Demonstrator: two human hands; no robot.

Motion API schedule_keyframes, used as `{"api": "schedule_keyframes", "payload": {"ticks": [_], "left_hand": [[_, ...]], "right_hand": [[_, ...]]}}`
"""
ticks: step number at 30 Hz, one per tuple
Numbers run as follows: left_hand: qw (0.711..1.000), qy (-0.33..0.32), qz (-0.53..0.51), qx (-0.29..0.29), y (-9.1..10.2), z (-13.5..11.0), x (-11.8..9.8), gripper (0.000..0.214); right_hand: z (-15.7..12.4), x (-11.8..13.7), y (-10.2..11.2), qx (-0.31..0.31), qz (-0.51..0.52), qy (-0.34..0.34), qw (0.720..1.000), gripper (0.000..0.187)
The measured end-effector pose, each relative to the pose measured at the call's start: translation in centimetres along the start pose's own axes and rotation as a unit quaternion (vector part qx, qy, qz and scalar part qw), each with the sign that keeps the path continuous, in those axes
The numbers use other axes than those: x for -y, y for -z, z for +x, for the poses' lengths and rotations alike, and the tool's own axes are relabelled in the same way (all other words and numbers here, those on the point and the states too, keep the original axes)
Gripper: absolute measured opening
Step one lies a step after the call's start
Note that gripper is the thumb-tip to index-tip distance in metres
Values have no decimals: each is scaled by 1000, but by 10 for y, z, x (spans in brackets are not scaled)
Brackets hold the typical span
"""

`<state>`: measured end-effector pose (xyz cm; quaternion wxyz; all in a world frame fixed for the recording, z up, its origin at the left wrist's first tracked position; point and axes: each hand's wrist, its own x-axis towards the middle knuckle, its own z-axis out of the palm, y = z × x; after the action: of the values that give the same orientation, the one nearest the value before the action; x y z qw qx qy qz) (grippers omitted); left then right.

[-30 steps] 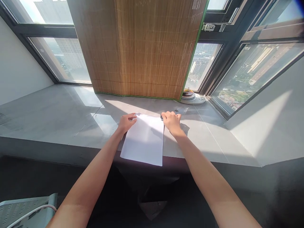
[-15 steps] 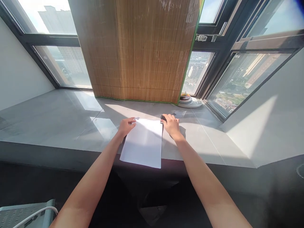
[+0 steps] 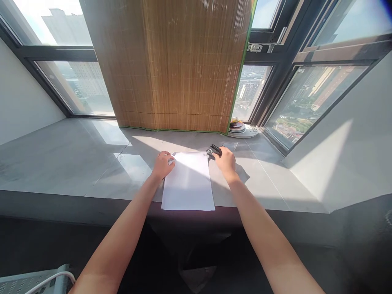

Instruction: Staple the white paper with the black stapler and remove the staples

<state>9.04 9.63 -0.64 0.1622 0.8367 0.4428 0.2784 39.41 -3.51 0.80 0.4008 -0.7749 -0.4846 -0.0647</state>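
White paper (image 3: 190, 179) lies flat on the grey window ledge, its near edge hanging a little over the ledge's front. My left hand (image 3: 164, 164) holds it by the upper left edge, fingers curled and thumb against the sheet. In my right hand (image 3: 227, 161) is a small black stapler (image 3: 215, 150), gripped from the right side. The stapler's front end is at the paper's top right corner, tilted up a little; whether its jaws are around the sheet I cannot tell.
A bamboo blind (image 3: 180, 73) hangs down to the ledge (image 3: 101, 171) behind the paper. Stacked plates (image 3: 241, 130) stand in the back right corner by the window. A clear flat piece (image 3: 231, 145) lies behind my right hand. A grey-green plastic item with a white cable (image 3: 50, 279) is at lower left.
My right hand has turned and shifted slightly right, so more of the stapler shows. The paper has straightened, its near edge swinging to the right. My left hand has rolled slightly over the paper's edge.
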Motion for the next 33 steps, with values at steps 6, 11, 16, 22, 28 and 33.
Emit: {"api": "schedule_keyframes", "payload": {"ticks": [6, 11, 16, 22, 28, 33], "left_hand": [[999, 3, 35, 9, -1, 1, -3, 24], [999, 7, 41, 16, -1, 1, -2, 28], [999, 10, 35, 30, -1, 0, -1, 32], [999, 52, -12, 6, -1, 4, 0, 33], [997, 78, 20, 6, 2, 6, -4, 31], [986, 106, 129, -24, 0, 2, -13, 29]], "right_hand": [[-10, 26, -1, -39, 119, 81, 989, 29], [-24, 49, -16, 168, 97, 123, 973, 28], [-25, 51, -23, 209, 135, 119, 961, 20], [-23, 46, -15, 263, 243, 126, 925, 43], [-22, 45, -10, 281, 229, 112, 925, 52], [-17, 25, 12, 280, 216, 99, 930, 52]]}}
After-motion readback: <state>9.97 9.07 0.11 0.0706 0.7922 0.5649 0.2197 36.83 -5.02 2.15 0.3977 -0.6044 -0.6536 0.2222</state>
